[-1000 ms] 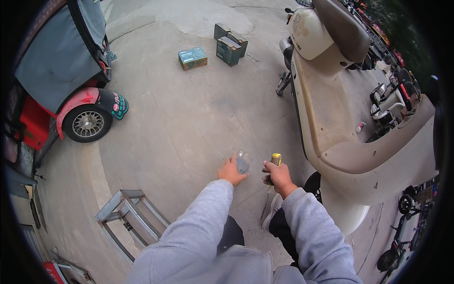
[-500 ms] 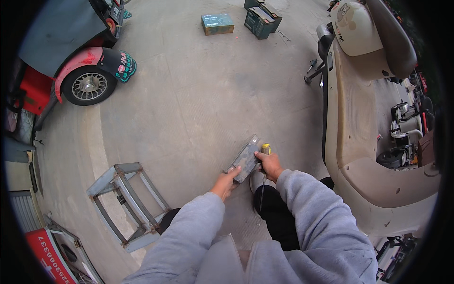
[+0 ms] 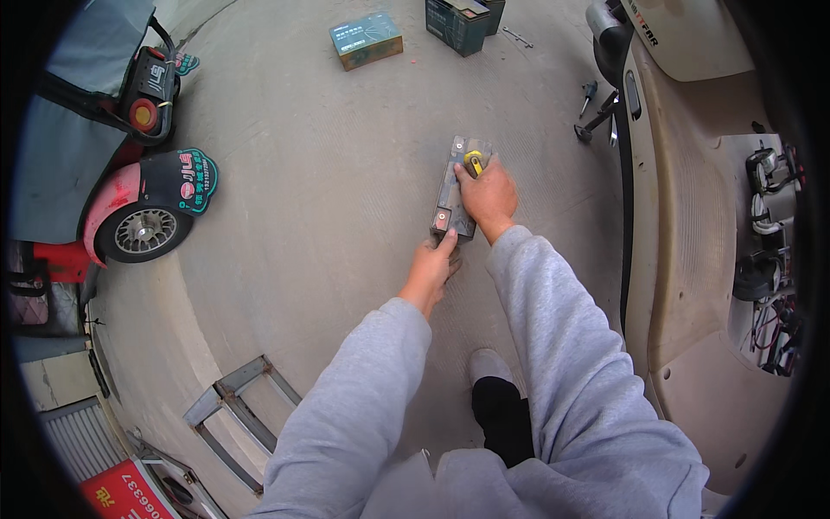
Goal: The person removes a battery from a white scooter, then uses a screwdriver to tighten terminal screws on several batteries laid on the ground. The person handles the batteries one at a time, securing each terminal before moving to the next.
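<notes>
Up comes no floor beneath: my left hand grips a long grey box-shaped battery, right hand closed too (yellow-handled tool included); dark-green boxes stand at twelve o'clock.

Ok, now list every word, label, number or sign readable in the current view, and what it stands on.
Wording isn't copied here, only its place.
Flap: pink and turquoise characters, small digits.
Red sign: yellow character, white digits, partly out of view.
Black panel: white characters.
Scooter: dark and red letters.
Blue box: pale print, mostly too small.
Dark box: pale print, too small.
Battery, yellow tool: nothing legible.
</notes>
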Available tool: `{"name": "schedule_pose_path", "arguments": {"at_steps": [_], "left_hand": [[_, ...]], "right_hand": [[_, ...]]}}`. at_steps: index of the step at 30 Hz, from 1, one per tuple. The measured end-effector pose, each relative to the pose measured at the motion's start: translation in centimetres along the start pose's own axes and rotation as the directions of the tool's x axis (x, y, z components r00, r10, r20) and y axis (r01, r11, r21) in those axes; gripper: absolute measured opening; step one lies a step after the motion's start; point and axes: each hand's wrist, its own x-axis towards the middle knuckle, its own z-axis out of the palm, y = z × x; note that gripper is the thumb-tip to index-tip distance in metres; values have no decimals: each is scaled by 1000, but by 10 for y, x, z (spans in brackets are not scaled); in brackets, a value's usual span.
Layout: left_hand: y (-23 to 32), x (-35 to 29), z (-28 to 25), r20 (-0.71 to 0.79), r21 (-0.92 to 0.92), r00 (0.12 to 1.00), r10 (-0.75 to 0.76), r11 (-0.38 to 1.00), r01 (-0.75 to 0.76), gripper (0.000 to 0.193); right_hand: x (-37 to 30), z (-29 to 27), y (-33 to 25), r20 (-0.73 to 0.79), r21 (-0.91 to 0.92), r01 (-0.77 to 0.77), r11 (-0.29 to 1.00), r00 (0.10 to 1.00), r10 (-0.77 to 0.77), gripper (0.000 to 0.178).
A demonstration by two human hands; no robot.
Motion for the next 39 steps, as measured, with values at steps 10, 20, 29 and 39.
{"name": "schedule_pose_path", "arguments": {"at_steps": [10,20,29,39], "left_hand": [[108,-5,19,-177,400,934,-311,844,357,56],[66,-5,-17,-96,19,914,-394,917,398,93],[34,40,24,-51,-258,939,-340,913,317,64],[135,193,123,163,-59,950,-266,959,279,62]], "right_hand": [[25,6,-15,-84,-44,123,991,988,-127,54],[43,0,-4,63,180,87,980,993,-99,51],[89,-39,23,379,128,253,959,881,-283,73],[184,-29,-22,133,17,-132,991,983,129,65]]}}
